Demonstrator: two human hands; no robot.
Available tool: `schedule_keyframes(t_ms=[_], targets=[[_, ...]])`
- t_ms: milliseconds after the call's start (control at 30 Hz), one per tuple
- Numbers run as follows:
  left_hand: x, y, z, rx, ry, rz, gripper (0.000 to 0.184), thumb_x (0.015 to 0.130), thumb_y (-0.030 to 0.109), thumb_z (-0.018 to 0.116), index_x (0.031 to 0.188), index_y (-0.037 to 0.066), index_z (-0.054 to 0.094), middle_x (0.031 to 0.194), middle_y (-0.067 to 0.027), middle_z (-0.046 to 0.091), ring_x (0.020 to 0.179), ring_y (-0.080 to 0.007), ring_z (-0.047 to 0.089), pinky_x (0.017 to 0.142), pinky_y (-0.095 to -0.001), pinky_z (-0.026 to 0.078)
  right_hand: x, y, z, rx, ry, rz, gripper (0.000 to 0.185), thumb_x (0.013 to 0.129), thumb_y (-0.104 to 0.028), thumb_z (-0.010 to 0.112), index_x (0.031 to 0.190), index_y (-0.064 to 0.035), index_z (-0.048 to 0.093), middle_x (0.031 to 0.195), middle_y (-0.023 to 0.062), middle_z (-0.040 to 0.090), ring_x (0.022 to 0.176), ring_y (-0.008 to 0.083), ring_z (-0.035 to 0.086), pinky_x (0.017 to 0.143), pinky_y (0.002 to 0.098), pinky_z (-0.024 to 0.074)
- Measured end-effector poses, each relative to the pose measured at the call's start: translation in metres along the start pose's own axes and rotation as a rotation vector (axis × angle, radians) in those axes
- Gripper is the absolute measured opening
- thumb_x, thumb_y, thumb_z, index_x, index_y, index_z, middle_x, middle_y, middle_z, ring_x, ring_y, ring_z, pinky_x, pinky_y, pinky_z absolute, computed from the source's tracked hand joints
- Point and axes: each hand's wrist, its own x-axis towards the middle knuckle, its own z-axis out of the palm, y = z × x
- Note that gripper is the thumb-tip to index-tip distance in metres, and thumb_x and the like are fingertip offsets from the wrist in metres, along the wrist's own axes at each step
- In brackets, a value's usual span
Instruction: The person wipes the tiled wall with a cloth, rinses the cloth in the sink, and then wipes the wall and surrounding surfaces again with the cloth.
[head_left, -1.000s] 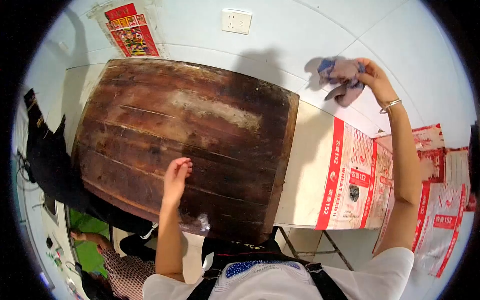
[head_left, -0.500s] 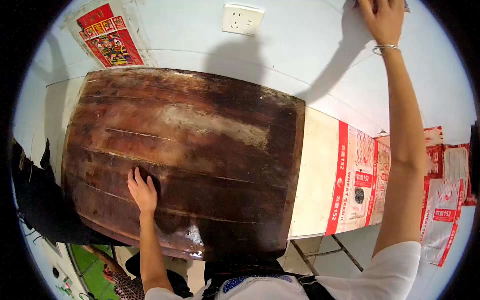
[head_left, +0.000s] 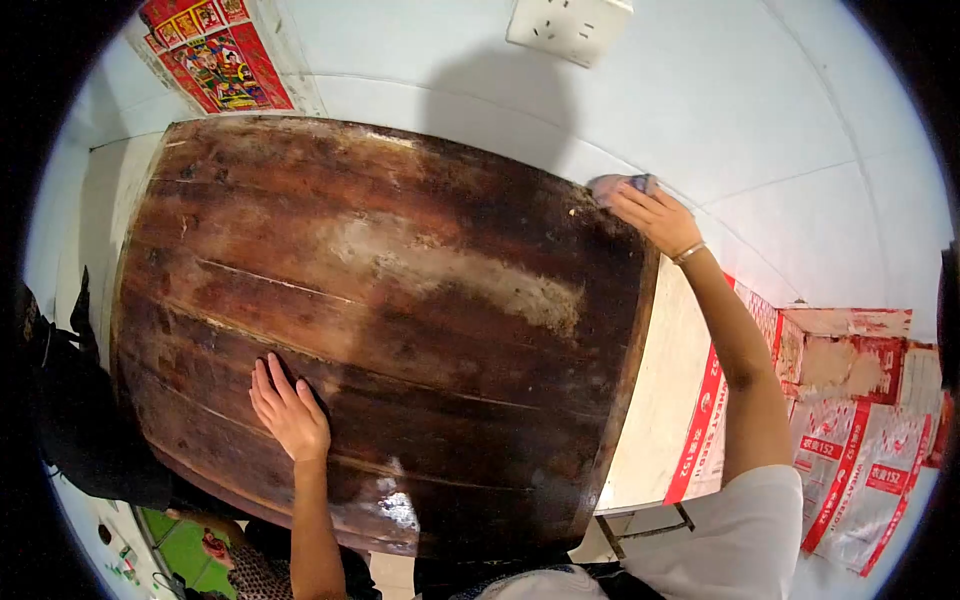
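Note:
A dark brown plank tabletop (head_left: 480,410), worn and stained pale in places, fills the middle of the head view. My left hand (head_left: 290,408) lies on its left half, fingers stretched out and holding nothing. At the far right corner, where the wood meets the wall, my right hand (head_left: 652,215) is closed on a crumpled greyish-purple cloth (head_left: 612,186). A bracelet circles that wrist. Part of the cloth is hidden under my fingers.
The white wall (head_left: 700,90) rises behind, with a socket plate (head_left: 570,28) and a red printed poster (head_left: 220,60). Red-and-white seed bags (head_left: 865,470) are at the right. A dark cloth-like shape (head_left: 95,400) hangs at the left edge. Another person's patterned clothing (head_left: 262,573) shows lower left.
My right hand has come down from high on the wall to the tabletop's far right corner with the cloth. The view has shifted slightly. My left hand stays on the wood.

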Motion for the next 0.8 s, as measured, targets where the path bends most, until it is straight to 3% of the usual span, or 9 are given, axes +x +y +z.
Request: schedule_keyframes(t_ms=[100, 267, 333, 433, 500, 533, 667, 767, 800], targets=[[0.0, 0.001, 0.001, 0.032, -0.032, -0.038, 0.05, 0.101, 0.034, 0.024, 0.144, 0.008, 0.03, 0.144, -0.0182, 0.032, 0.132, -0.0357, 0.03, 0.111, -0.0487, 0.021, 0.007, 0.021, -0.03, 0.057, 0.065, 0.18, 0.056, 0.084, -0.018, 0.049, 0.139, -0.0257, 0.041, 0.149, -0.0074, 0.032, 0.136, 0.0118, 0.031, 0.109, 0.0347, 0.0328], [0.0, 0.003, -0.003, 0.034, -0.031, -0.044, 0.051, 0.101, 0.034, 0.024, 0.145, 0.009, 0.03, 0.143, -0.0182, 0.033, 0.133, -0.0352, 0.03, 0.111, -0.0488, 0.021, 0.142, 0.044, -0.105, 0.102, 0.267, 0.133, 0.057, 0.082, -0.015, 0.053, 0.137, -0.024, 0.043, 0.148, -0.0056, 0.034, 0.136, 0.0145, 0.032, 0.109, 0.0345, 0.0317], [0.0, 0.002, -0.001, 0.047, -0.041, -0.041, 0.049, 0.101, 0.032, 0.025, 0.146, 0.012, 0.026, 0.146, -0.0161, 0.03, 0.133, -0.0354, 0.028, 0.11, -0.0484, 0.021, 0.205, 0.033, -0.108, 0.143, 0.495, 0.157, 0.052, 0.083, -0.014, 0.053, 0.134, -0.0225, 0.047, 0.149, -0.0069, 0.032, 0.137, 0.0138, 0.03, 0.11, 0.0343, 0.0309], [0.001, 0.003, -0.004, 0.022, -0.026, -0.038, 0.049, 0.101, 0.031, 0.026, 0.146, 0.011, 0.027, 0.146, -0.0161, 0.031, 0.133, -0.0356, 0.029, 0.11, -0.0484, 0.022, 0.26, 0.024, -0.118, 0.167, 0.572, 0.203, 0.047, 0.084, -0.014, 0.052, 0.13, -0.0214, 0.05, 0.148, -0.0079, 0.032, 0.137, 0.0134, 0.029, 0.11, 0.0339, 0.0308], [0.002, 0.003, -0.005, 0.027, -0.022, -0.03, 0.049, 0.101, 0.031, 0.027, 0.146, 0.011, 0.028, 0.145, -0.016, 0.031, 0.133, -0.0357, 0.029, 0.109, -0.0484, 0.022, 0.26, 0.018, -0.114, 0.155, 0.556, 0.257, 0.056, 0.082, -0.012, 0.053, 0.136, -0.0252, 0.044, 0.147, -0.01, 0.034, 0.134, 0.0085, 0.033, 0.109, 0.0307, 0.0302], [0.001, 0.003, -0.006, 0.028, -0.017, -0.031, 0.049, 0.1, 0.031, 0.028, 0.145, 0.01, 0.028, 0.145, -0.016, 0.032, 0.132, -0.0358, 0.029, 0.109, -0.0484, 0.023, 0.245, 0.016, -0.11, 0.152, 0.547, 0.261, 0.056, 0.082, -0.012, 0.053, 0.136, -0.0252, 0.044, 0.147, -0.01, 0.034, 0.134, 0.0085, 0.033, 0.109, 0.0307, 0.0302], [-0.001, 0.002, -0.005, 0.027, -0.036, -0.044, 0.05, 0.101, 0.033, 0.026, 0.145, 0.012, 0.028, 0.145, -0.0158, 0.03, 0.134, -0.0334, 0.028, 0.111, -0.0481, 0.02, 0.107, 0.006, -0.047, 0.008, 0.01, 0.02, 0.061, 0.083, -0.017, 0.055, 0.141, -0.0233, 0.037, 0.148, -0.009, 0.032, 0.134, 0.0068, 0.031, 0.111, 0.0314, 0.0284], [0.002, 0.002, -0.005, 0.023, -0.055, -0.06, 0.049, 0.101, 0.031, 0.027, 0.146, 0.013, 0.028, 0.146, -0.0146, 0.03, 0.134, -0.0321, 0.028, 0.112, -0.0473, 0.021, -0.046, 0.008, 0.009, 0.256, 0.005, 0.104, 0.051, 0.082, -0.018, 0.058, 0.132, -0.0202, 0.049, 0.137, -0.0048, 0.048, 0.127, 0.0119, 0.043, 0.105, 0.031, 0.0374], [0.001, 0.002, -0.004, 0.042, -0.048, -0.062, 0.048, 0.101, 0.03, 0.028, 0.146, 0.013, 0.027, 0.146, -0.0138, 0.03, 0.134, -0.0318, 0.028, 0.112, -0.0472, 0.022, -0.089, 0.015, 0.01, 0.175, -0.025, 0.143, 0.05, 0.081, -0.015, 0.059, 0.13, -0.0207, 0.05, 0.132, -0.0036, 0.053, 0.124, 0.0136, 0.046, 0.102, 0.0327, 0.0403]])
